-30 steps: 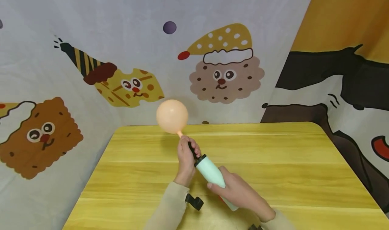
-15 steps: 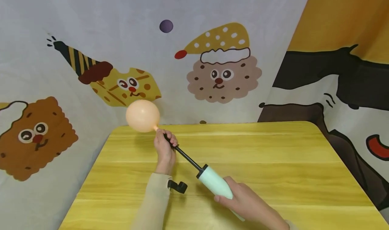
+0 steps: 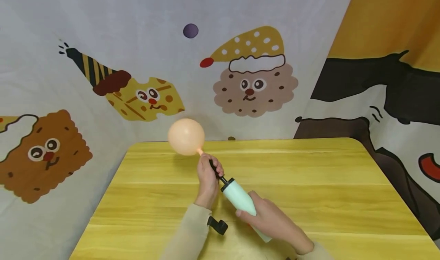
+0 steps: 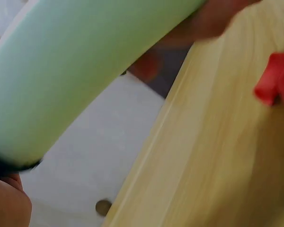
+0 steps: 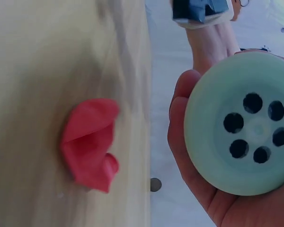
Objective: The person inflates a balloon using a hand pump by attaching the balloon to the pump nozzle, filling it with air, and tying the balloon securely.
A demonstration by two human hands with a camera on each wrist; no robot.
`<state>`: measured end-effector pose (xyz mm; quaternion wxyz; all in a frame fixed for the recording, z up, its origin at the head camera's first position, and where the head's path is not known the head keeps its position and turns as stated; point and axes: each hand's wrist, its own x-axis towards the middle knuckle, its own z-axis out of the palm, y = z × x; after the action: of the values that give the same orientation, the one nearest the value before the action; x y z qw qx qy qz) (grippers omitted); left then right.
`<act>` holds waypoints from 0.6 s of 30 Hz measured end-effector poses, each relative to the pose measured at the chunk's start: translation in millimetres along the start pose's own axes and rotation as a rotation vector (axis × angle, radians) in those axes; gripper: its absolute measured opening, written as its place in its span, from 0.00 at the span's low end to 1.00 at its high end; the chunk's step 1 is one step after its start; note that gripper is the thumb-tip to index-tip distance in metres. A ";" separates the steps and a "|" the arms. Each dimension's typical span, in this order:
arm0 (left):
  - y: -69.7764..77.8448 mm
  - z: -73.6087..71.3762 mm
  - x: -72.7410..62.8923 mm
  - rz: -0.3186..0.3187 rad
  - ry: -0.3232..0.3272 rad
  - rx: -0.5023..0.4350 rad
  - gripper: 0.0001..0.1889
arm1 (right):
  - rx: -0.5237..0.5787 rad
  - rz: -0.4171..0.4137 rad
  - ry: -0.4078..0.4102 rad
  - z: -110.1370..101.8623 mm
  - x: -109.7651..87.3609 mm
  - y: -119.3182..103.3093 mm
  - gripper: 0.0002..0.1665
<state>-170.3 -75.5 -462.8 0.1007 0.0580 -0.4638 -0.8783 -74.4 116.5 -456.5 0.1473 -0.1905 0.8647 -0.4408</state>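
A round, partly filled peach balloon sits on the tip of a hand balloon pump with a mint-green barrel. My left hand grips the pump's black front end, its fingers right at the balloon's neck. Around the rear of the barrel my right hand is wrapped. A short piece of black rod shows between the front end and the barrel. In the right wrist view the barrel's round end cap has several dark holes. The left wrist view is mostly filled by the barrel.
On the wooden table lies a limp red balloon, mostly hidden under the pump in the head view. A cloth printed with cartoon biscuits hangs behind the table. A black strap mount is on the left wrist.
The hands moved apart, baring a long stretch of black rod, then came back together, leaving a short piece showing. The peach balloon swung left, then back right with my left hand.
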 end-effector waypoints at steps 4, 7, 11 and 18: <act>-1.8 6.2 -6.5 -0.025 -0.023 -0.009 0.21 | 0.049 0.007 -0.004 -2.6 6.8 -5.1 0.33; -0.5 6.5 -5.6 -0.018 -0.010 -0.017 0.24 | 0.079 0.019 -0.005 -1.1 6.4 -6.7 0.34; 5.6 1.6 0.3 0.006 -0.002 -0.013 0.25 | 0.085 0.028 0.012 3.2 2.3 -4.9 0.35; 22.5 -12.4 18.4 0.069 0.059 -0.031 0.24 | 0.014 0.051 0.004 -1.6 -16.9 9.6 0.32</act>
<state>-183.0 -102.0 -451.3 0.1455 0.0661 -0.4486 -0.8793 -62.1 130.6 -462.0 0.1581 -0.1666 0.8665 -0.4432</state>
